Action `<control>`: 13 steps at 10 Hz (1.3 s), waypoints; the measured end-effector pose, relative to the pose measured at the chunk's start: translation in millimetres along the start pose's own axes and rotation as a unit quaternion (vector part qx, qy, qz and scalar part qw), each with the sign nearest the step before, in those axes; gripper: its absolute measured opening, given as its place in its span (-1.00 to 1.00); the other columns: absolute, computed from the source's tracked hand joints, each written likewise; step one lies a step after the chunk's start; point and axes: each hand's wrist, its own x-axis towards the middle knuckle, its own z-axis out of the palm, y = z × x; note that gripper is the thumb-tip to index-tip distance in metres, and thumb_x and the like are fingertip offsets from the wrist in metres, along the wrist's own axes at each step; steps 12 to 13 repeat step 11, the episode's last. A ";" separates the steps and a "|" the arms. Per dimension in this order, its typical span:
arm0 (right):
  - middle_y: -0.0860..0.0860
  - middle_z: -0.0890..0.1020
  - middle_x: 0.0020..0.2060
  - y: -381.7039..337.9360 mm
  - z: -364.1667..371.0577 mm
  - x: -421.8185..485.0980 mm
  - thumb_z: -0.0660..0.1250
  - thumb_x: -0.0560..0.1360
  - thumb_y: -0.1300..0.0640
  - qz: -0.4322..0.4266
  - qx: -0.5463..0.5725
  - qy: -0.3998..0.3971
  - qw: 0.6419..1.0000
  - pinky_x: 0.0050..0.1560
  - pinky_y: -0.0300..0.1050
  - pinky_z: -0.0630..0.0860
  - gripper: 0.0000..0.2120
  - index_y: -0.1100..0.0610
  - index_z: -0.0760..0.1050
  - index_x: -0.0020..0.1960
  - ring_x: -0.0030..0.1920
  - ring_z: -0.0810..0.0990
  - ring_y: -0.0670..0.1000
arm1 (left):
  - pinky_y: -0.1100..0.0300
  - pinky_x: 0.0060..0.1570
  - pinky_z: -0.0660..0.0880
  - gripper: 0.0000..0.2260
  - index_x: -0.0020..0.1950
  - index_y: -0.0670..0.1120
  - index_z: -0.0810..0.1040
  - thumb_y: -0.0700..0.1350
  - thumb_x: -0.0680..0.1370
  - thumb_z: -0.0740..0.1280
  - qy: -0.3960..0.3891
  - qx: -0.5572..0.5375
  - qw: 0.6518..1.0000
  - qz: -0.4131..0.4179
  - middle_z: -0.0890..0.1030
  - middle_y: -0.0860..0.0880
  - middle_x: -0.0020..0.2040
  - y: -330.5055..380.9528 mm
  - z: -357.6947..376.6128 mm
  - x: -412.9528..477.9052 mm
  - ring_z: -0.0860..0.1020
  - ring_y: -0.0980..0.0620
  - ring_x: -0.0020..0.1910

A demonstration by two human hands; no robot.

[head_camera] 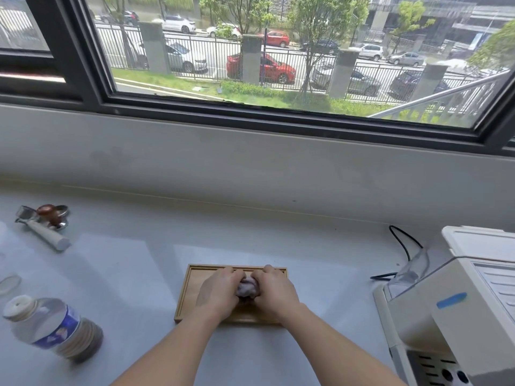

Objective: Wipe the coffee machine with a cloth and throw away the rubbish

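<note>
A small bunched purple-grey cloth [246, 288] lies over the wooden tray [192, 285] in the middle of the white counter. My left hand [218, 295] and my right hand [274, 292] both close around the cloth from either side, hiding most of it. The white coffee machine [457, 305] stands at the right edge, with a strip of blue tape on its side and a clear water tank at its back.
A water bottle [53, 327] stands at the front left. A portafilter with a white handle [44, 232] and a brown-knobbed tamper [51, 214] lie at the far left. A black power cord [404, 246] runs behind the machine. A window ledge rises behind the counter.
</note>
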 end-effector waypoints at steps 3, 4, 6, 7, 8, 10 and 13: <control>0.08 0.46 0.14 3.1 5.8 3.2 0.42 0.36 0.03 0.011 -0.008 -0.028 1.000 -0.03 -0.05 0.44 -0.63 0.05 0.47 0.13 0.17 0.44 0.15 | 0.13 -0.22 0.33 -0.65 0.18 0.15 0.44 -0.11 0.42 0.33 -0.027 0.011 1.000 -0.001 0.49 0.04 0.03 -13.8 13.9 2.5 0.49 -0.04 0.07; 0.09 0.45 0.15 3.4 7.4 3.4 0.42 0.37 0.03 0.009 -0.010 -0.031 0.999 -0.02 -0.07 0.40 -0.62 0.05 0.46 0.15 0.19 0.43 0.16 | 0.14 -0.24 0.31 -0.62 0.20 0.16 0.42 -0.11 0.42 0.32 -0.023 0.015 1.000 0.006 0.49 0.05 0.01 -17.6 17.0 1.7 0.48 -0.02 0.06; 0.08 0.44 0.15 3.3 6.9 3.8 0.44 0.34 0.04 0.019 -0.003 -0.052 0.998 0.01 -0.03 0.45 -0.58 0.04 0.43 0.16 0.18 0.43 0.17 | 0.13 -0.21 0.35 -0.63 0.21 0.17 0.41 -0.02 0.42 0.35 -0.048 0.011 0.999 -0.009 0.49 0.05 0.05 -15.0 13.7 3.0 0.49 -0.04 0.10; 0.05 0.43 0.15 2.0 5.4 2.1 0.48 0.30 -0.01 0.029 -0.003 -0.068 0.997 -0.02 -0.04 0.44 -0.51 0.01 0.41 0.17 0.19 0.42 0.15 | 0.12 -0.20 0.35 -0.63 0.21 0.19 0.40 -0.01 0.42 0.33 -0.060 0.002 0.998 -0.011 0.47 0.05 0.06 -13.8 10.9 3.3 0.49 -0.05 0.11; 0.05 0.43 0.18 2.8 0.7 1.7 0.49 0.28 -0.05 0.026 -0.003 -0.072 0.997 0.04 -0.02 0.46 -0.46 0.01 0.41 0.19 0.21 0.41 0.14 | 0.10 -0.18 0.37 -0.61 0.21 0.19 0.40 0.01 0.41 0.34 -0.065 -0.013 0.998 -0.019 0.44 0.04 0.07 -14.4 7.5 2.6 0.50 -0.07 0.10; 0.07 0.46 0.19 1.5 -17.4 -1.1 0.32 0.44 -0.10 0.026 0.006 -0.021 0.999 0.09 0.00 0.47 -0.55 0.03 0.40 0.28 0.23 0.40 0.15 | 0.13 -0.16 0.39 -0.47 0.26 0.24 0.35 0.05 0.28 0.28 -0.060 -0.041 0.996 -0.049 0.42 0.06 0.13 -11.0 -5.0 0.0 0.52 -0.04 0.15; 0.08 0.46 0.22 -1.7 -28.9 -0.9 0.24 0.51 -0.07 0.017 0.004 0.007 1.000 0.13 0.01 0.47 -0.57 0.04 0.39 0.34 0.25 0.39 0.15 | 0.12 -0.10 0.46 -0.47 0.37 0.21 0.32 -0.07 0.42 0.27 -0.029 -0.022 0.998 -0.048 0.43 0.03 0.17 -9.9 -4.9 4.1 0.50 -0.05 0.17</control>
